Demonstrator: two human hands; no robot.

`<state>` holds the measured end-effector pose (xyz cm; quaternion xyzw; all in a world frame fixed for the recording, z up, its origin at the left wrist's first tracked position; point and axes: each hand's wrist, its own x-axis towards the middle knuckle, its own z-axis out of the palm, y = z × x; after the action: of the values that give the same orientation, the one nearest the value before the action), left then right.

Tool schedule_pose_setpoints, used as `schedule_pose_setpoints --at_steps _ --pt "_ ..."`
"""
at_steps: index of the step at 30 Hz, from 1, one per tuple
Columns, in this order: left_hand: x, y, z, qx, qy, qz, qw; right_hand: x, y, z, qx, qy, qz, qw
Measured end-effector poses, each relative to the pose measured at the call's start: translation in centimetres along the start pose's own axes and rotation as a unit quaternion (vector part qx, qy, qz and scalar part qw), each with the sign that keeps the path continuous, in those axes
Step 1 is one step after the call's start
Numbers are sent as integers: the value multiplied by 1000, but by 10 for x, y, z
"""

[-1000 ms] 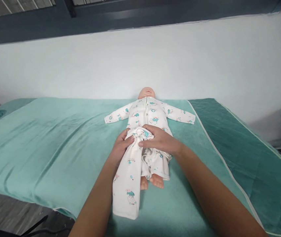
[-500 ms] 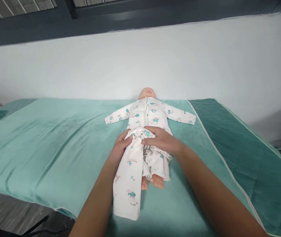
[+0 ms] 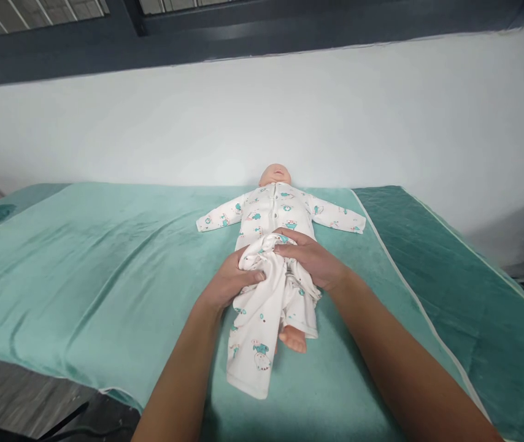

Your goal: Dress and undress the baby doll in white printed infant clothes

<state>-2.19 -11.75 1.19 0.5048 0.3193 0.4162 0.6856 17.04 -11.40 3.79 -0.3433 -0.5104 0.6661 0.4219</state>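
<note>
A baby doll (image 3: pixel 275 174) lies on its back on the teal bedspread, arms spread, its head by the wall. It wears a white printed long-sleeved top (image 3: pixel 262 212). White printed baby pants (image 3: pixel 255 347) are bunched at the waist between my hands, one leg hanging toward me. The other pant leg (image 3: pixel 302 313) is around the doll's leg, with a bare foot (image 3: pixel 293 339) out of its cuff. My left hand (image 3: pixel 232 279) grips the left side of the bunched cloth, thumb on top. My right hand (image 3: pixel 310 258) pinches the waistband on the right. The doll's other foot is mostly hidden behind the hanging leg.
The teal bedspread (image 3: pixel 82 264) covers the bed, with a darker quilted section (image 3: pixel 464 307) to the right. A white wall (image 3: pixel 174 123) stands behind the bed. At the lower left are the floor (image 3: pixel 18 399) and a black object (image 3: pixel 64 423).
My left hand has slid down and right, gathering more of the loose pant leg. That leg has shifted right, now covering most of one foot. My right hand has moved slightly right and up.
</note>
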Motion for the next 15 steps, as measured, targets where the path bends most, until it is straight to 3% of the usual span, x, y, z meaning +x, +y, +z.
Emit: schedule_pose_setpoints --at_steps 4,8,15 --pt "-2 -5 -4 0 -14 -35 999 0 2 1 -27 17 -19 999" --pt "0 -10 -1 -72 33 15 997 -1 0 3 -91 18 -32 995" --pt "2 -12 2 -99 81 37 991 -6 -11 0 -186 -170 23 968"
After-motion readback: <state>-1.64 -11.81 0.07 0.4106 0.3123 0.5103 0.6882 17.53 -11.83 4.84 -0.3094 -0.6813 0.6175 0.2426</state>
